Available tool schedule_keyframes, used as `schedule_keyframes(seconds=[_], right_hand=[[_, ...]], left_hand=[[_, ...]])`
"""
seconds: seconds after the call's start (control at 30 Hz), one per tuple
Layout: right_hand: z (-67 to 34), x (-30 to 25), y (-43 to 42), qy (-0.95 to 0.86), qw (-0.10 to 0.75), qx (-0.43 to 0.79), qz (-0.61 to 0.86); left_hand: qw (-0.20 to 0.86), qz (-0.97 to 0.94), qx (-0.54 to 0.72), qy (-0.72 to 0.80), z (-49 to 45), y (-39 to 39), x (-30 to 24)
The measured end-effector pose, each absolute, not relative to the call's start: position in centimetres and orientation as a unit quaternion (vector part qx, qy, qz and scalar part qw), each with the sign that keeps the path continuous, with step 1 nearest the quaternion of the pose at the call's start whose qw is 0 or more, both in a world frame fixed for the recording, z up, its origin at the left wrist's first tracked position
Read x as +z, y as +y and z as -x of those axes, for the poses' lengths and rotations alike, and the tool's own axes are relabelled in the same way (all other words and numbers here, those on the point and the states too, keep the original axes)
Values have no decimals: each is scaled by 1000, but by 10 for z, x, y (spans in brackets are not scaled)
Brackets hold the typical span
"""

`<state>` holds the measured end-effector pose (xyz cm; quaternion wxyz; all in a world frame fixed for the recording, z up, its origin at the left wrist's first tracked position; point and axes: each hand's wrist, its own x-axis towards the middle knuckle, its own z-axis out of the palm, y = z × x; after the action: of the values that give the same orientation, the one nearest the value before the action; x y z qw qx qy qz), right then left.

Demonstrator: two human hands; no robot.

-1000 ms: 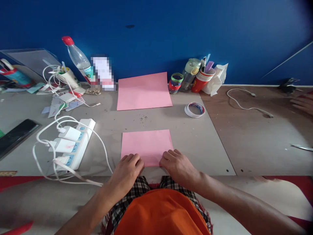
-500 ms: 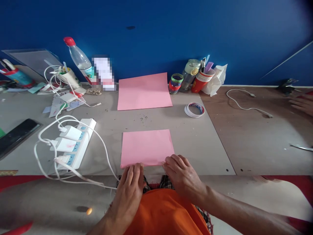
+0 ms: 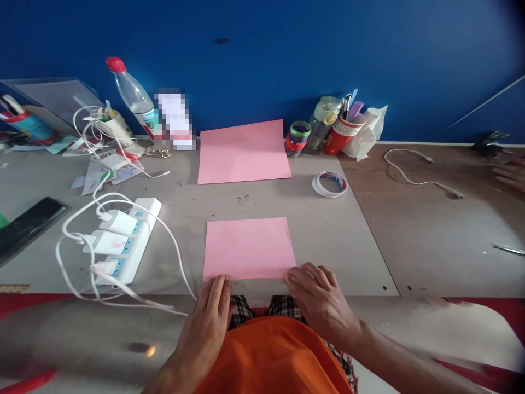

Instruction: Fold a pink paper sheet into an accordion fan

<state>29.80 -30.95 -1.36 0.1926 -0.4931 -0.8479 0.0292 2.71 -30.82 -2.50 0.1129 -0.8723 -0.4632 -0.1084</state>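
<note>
A pink sheet of paper (image 3: 249,246), seemingly folded along its near edge, lies on the grey table close to the front edge. My left hand (image 3: 209,312) rests its outstretched fingertips on the near left corner of that sheet; the fingers lie close together. At the near right corner, my right hand (image 3: 322,295) presses down with loosely bent fingers, its tips touching the paper's edge. Neither hand lifts the sheet. Farther back, a second, larger pink sheet (image 3: 245,152) leans slightly up toward the blue wall.
Left are a power strip (image 3: 141,241) with white cables, a black phone (image 3: 30,227) and a bottle (image 3: 137,98). Tape roll (image 3: 329,185), paper cups (image 3: 343,134) and a small jar (image 3: 297,138) stand right. Another person's hand (image 3: 512,174) shows at far right, near scissors (image 3: 508,249).
My hands have slid apart along the paper's near edge, the left one leftward, the right one rightward to the corner. The sheet has stayed nearly in place.
</note>
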Motion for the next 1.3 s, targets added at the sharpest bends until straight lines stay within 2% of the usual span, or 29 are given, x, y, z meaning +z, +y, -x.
schedule_keyframes(seconds=[0.6,0.8,0.97,1.3], right_hand=[[-311,-19,-312,-825,223,57,516],[-305,-15,-307,-826,256,52,500],[-304,-15,-307,-830,261,61,489],[-306,-16,-307,-829,250,41,499]], left_hand=[[86,866,-126,-476,-18,-309,-23],[64,863,-108,-489,-28,-307,-7],[61,877,-163,-448,-59,-301,6],[71,914,-114,-383,-87,-306,-32]])
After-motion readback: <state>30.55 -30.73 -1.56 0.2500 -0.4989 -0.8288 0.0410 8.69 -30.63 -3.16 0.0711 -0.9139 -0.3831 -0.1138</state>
